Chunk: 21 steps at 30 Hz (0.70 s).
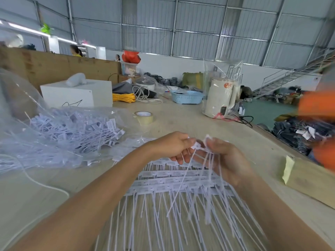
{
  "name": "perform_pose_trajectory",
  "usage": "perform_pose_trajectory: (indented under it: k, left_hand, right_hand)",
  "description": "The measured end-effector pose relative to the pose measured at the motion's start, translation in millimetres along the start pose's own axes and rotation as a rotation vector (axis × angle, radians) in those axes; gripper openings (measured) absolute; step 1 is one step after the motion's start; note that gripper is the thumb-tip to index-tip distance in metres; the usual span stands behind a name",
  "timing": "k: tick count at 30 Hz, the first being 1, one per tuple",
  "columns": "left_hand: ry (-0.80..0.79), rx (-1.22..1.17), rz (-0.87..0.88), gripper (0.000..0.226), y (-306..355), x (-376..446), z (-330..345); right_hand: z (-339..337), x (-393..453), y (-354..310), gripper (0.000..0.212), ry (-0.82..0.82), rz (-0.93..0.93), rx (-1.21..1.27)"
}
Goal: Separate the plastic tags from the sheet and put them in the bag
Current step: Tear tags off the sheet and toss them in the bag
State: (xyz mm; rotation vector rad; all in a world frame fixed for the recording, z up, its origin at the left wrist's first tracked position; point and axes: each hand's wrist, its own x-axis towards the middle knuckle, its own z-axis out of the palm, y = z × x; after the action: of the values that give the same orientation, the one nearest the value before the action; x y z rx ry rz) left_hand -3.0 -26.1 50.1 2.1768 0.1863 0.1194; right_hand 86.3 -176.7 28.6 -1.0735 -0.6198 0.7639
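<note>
White plastic tags fill both hands above the middle of the desk [181,115]. The left hand [170,145] pinches the flat head of one tag [195,146] with curled fingers, and its long thin tail hangs down. The right hand [224,158] is curled round a small bunch of tags [210,160], and their tails hang down too. The two hands are close together, almost touching. Right under them, sheets of tags [174,180] lie flat on the desk in rows, with thin tails pointing toward the person. To the left sits a big clear bag [59,134] full of loose tags. A roll of tape [144,117] lies just past the bag. Farther back stand a white kettle [220,98] in clear wrap, a blue basket [186,96] and a white box [76,93].
</note>
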Motion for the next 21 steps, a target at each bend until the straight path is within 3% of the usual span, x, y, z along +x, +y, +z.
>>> perform_pose_trajectory:
  k: [3, 7, 12, 17, 21]
  left_hand:
    - [0.020, 0.048, 0.013, 0.034, 1, 0, 2]
    - [0.027, -0.031, 0.020, 0.043, 4, 1, 6]
    - [0.056, -0.030, 0.022, 0.046, 10, 1, 7]
    - [-0.143, -0.014, -0.071, 0.049, 20, -5, 26]
    - [-0.098, -0.114, -0.065, 0.024, 34, -7, 50]
  right_hand:
    - [13, 0, 12, 0.008, 0.111, -0.125, -0.259]
    - [12, 0, 13, 0.008, 0.222, -0.217, -0.369]
    - [12, 1, 11, 0.007, 0.314, -0.278, -0.191]
    - [12, 3, 9, 0.004, 0.382, -0.279, 0.015]
    - [21, 8, -3, 0.007, 0.527, -0.348, -0.069]
